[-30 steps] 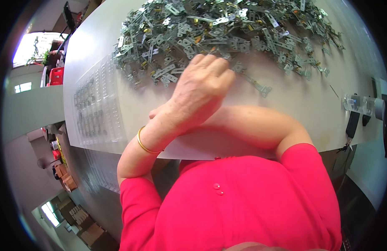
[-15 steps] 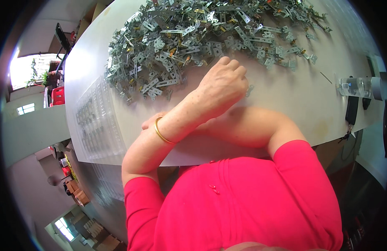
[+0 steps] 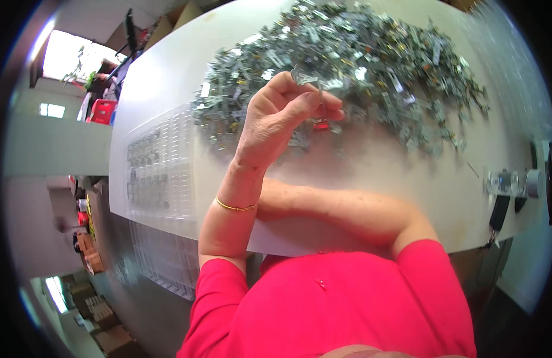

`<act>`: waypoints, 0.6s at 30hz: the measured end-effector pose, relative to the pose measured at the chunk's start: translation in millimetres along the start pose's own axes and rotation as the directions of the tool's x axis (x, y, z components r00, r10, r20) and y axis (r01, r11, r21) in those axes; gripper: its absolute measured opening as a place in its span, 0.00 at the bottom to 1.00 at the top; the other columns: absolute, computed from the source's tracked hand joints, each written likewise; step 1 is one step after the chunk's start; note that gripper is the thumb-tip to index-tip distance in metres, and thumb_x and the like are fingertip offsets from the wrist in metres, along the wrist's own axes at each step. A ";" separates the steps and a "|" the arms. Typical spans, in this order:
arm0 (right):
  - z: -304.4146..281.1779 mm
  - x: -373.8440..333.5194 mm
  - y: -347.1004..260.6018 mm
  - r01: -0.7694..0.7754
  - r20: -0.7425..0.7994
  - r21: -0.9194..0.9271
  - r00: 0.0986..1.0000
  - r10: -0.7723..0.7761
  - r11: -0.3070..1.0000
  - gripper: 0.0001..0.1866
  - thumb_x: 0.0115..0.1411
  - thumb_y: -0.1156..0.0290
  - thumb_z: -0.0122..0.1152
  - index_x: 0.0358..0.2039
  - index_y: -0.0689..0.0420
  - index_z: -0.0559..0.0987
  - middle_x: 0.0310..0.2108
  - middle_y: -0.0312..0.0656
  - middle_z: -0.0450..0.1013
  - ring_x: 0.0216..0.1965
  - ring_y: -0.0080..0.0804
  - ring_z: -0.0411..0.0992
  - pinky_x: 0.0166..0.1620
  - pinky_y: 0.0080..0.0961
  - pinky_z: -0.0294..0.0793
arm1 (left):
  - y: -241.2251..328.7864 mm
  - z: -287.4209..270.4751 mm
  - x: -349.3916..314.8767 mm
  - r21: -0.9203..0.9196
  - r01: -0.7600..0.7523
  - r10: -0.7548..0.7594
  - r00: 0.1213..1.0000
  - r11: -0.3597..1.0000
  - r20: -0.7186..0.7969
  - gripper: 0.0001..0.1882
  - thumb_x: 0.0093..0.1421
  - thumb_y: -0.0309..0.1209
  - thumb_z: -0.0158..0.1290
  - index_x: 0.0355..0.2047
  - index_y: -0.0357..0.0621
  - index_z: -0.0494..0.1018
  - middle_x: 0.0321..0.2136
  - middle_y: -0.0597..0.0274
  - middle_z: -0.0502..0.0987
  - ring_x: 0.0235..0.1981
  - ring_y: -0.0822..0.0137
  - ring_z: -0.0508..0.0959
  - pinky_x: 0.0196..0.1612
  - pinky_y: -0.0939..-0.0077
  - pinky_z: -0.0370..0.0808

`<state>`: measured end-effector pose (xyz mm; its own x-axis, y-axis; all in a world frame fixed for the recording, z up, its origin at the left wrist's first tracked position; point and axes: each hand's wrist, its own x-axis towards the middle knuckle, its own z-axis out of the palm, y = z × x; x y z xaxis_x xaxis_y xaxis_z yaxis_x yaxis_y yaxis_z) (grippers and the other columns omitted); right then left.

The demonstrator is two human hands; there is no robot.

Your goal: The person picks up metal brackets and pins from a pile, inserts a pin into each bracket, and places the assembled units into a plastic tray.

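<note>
My left hand (image 3: 283, 113), with a gold bangle on its wrist, is raised at the near edge of a heap of small metal brackets (image 3: 347, 56). Thumb and fingers pinch one metal bracket (image 3: 305, 77). A thin shank and a red end (image 3: 321, 125) hang below those fingers. My right forearm (image 3: 341, 206) lies across the table's near side, under and behind my left arm. Of my right hand (image 3: 272, 196) only the part by the wrist shows; its fingers are hidden behind my left forearm.
Clear plastic trays (image 3: 162, 161) with rows of small parts lie at the table's left. At the right edge are a clear jar with a grey lid (image 3: 508, 183), a black strap-like object (image 3: 498, 213) and a thin pin (image 3: 472, 169). Clear plastic sheeting (image 3: 511, 77) covers the far right.
My left hand has turned and moved left and slightly up; a bracket now shows in its fingers. My right fingers have slipped out of sight behind the left forearm. The whole view has shifted.
</note>
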<state>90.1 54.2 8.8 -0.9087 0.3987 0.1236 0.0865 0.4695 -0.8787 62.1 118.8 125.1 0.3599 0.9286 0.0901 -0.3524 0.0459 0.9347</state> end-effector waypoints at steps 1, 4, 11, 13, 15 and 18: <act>-3.0 -3.4 2.7 0.016 0.013 -0.022 1.000 -0.016 1.000 0.08 0.60 0.71 0.59 0.40 0.55 0.82 0.44 0.51 0.78 0.46 0.52 0.76 0.46 0.42 0.76 | -2.1 -13.2 0.8 0.009 -0.028 0.028 1.000 1.000 -0.006 0.06 0.67 0.26 0.57 0.37 0.41 0.70 0.40 0.47 0.83 0.41 0.58 0.85 0.41 0.70 0.81; -8.1 -11.2 3.9 0.283 -0.071 0.042 0.957 -0.280 0.958 0.09 0.62 0.69 0.58 0.41 0.56 0.81 0.45 0.51 0.77 0.46 0.52 0.76 0.46 0.43 0.76 | -1.0 -46.2 -5.5 -0.042 -0.100 0.098 0.995 0.994 -0.034 0.06 0.66 0.25 0.58 0.41 0.41 0.73 0.38 0.48 0.81 0.40 0.55 0.84 0.47 0.57 0.83; -74.0 -21.2 -44.0 0.011 0.213 -0.012 0.977 -0.008 1.000 0.07 0.63 0.69 0.59 0.39 0.56 0.79 0.33 0.48 0.79 0.37 0.49 0.78 0.41 0.41 0.76 | -3.5 -91.8 -23.6 0.023 -0.137 0.137 0.947 0.990 -0.292 0.14 0.65 0.27 0.59 0.48 0.42 0.68 0.32 0.61 0.79 0.33 0.68 0.84 0.36 0.72 0.84; -91.1 -23.5 -55.3 -0.005 0.135 0.083 0.991 -0.006 0.997 0.05 0.64 0.71 0.60 0.37 0.57 0.78 0.27 0.45 0.78 0.32 0.45 0.78 0.36 0.39 0.75 | -10.7 -98.6 -27.3 0.019 -0.126 0.126 0.939 0.992 -0.320 0.17 0.65 0.28 0.60 0.51 0.41 0.68 0.32 0.63 0.78 0.32 0.72 0.82 0.31 0.77 0.81; -103.5 -23.1 -65.7 0.030 -0.108 0.193 0.994 -0.009 0.981 0.03 0.65 0.75 0.60 0.38 0.58 0.78 0.26 0.41 0.76 0.27 0.31 0.76 0.32 0.30 0.74 | -20.2 -103.2 -29.5 -0.007 -0.189 0.179 0.938 0.982 -0.296 0.20 0.64 0.30 0.61 0.53 0.40 0.68 0.31 0.64 0.78 0.27 0.75 0.79 0.26 0.82 0.77; -115.2 -13.6 -73.0 0.069 -0.555 0.212 0.829 0.062 0.975 0.01 0.67 0.77 0.60 0.38 0.58 0.78 0.25 0.29 0.71 0.26 0.13 0.65 0.29 0.17 0.67 | -31.4 -103.7 -34.3 0.031 -0.184 0.181 0.905 0.983 -0.385 0.19 0.65 0.31 0.61 0.52 0.39 0.69 0.35 0.65 0.77 0.25 0.80 0.75 0.25 0.87 0.72</act>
<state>143.2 105.2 124.5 -0.5216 0.7973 0.3038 -0.0644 0.3183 -0.9458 -28.7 123.7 57.0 -0.0709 0.9904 0.1186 -0.3854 -0.1368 0.9126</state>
